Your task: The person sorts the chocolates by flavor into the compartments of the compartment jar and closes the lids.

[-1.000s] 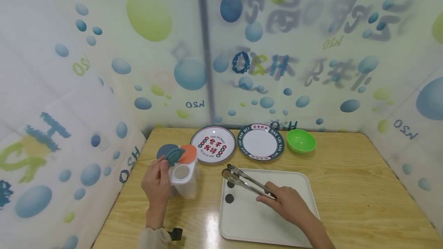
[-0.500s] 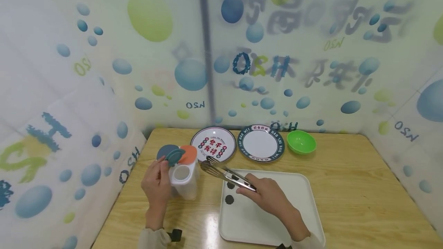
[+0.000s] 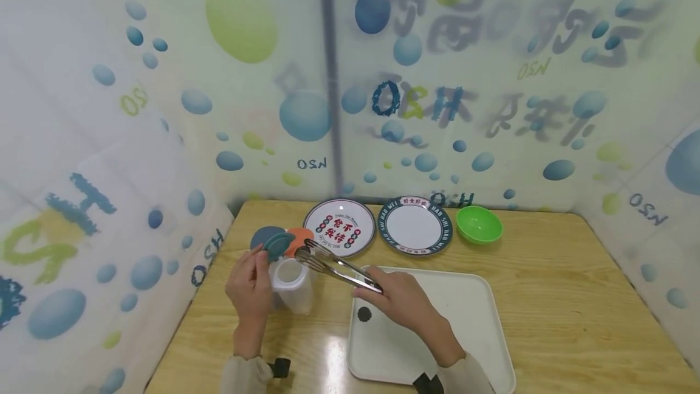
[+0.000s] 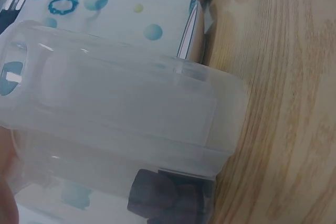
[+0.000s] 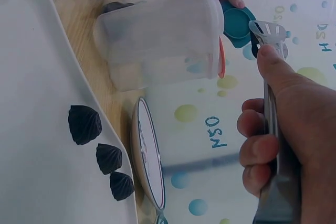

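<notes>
My left hand [image 3: 250,290] pinches the raised teal lid [image 3: 277,247] of a translucent multi-compartment container [image 3: 296,298]. The round mouth below that lid stands uncovered; a blue lid [image 3: 265,235] and an orange lid [image 3: 299,242] sit behind. My right hand [image 3: 404,303] grips metal tongs [image 3: 341,272], their tips above the container beside the teal lid. In the right wrist view, a dark piece [image 5: 255,45] shows at the tong tips, partly hidden. Three black fluted pieces [image 5: 84,124] lie on the white tray [image 3: 470,333]. Dark pieces [image 4: 152,193] also lie inside one compartment.
Behind the container stands a white plate with red lettering [image 3: 340,228]. A blue-rimmed plate [image 3: 415,227] and a green bowl [image 3: 479,225] line the table's back edge. Patterned curtains [image 3: 262,108] enclose the wooden table [image 3: 574,297].
My right hand has carried the tongs leftward from over the tray to above the container. My left hand keeps the teal lid raised in nearly the same place.
</notes>
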Tool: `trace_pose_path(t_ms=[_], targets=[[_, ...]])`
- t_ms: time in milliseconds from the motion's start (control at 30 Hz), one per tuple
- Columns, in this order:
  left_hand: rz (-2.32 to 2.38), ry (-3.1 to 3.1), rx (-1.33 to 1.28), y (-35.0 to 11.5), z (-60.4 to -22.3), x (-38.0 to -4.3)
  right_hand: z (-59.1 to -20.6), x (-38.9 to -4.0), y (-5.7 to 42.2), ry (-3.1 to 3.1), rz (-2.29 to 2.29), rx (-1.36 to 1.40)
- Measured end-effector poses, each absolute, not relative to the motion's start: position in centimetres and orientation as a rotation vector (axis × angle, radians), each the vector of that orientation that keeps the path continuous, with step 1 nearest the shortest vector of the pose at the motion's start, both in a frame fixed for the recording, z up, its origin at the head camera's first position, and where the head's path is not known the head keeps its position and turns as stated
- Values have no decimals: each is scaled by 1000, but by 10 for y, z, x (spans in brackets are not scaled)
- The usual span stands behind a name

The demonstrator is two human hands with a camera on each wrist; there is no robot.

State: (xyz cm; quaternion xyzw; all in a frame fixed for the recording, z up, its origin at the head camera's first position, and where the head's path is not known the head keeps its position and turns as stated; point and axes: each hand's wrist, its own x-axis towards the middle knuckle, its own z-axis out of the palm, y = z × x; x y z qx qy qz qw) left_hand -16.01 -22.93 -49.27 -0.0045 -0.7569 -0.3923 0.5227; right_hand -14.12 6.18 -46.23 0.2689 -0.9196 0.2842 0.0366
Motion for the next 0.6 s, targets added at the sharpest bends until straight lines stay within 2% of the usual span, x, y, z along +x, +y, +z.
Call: trace_pose_path(t_ms=[600], targets=[[-898,-1817,-18,-230,-492,-159,-458,-145,39,-2894,816,887]])
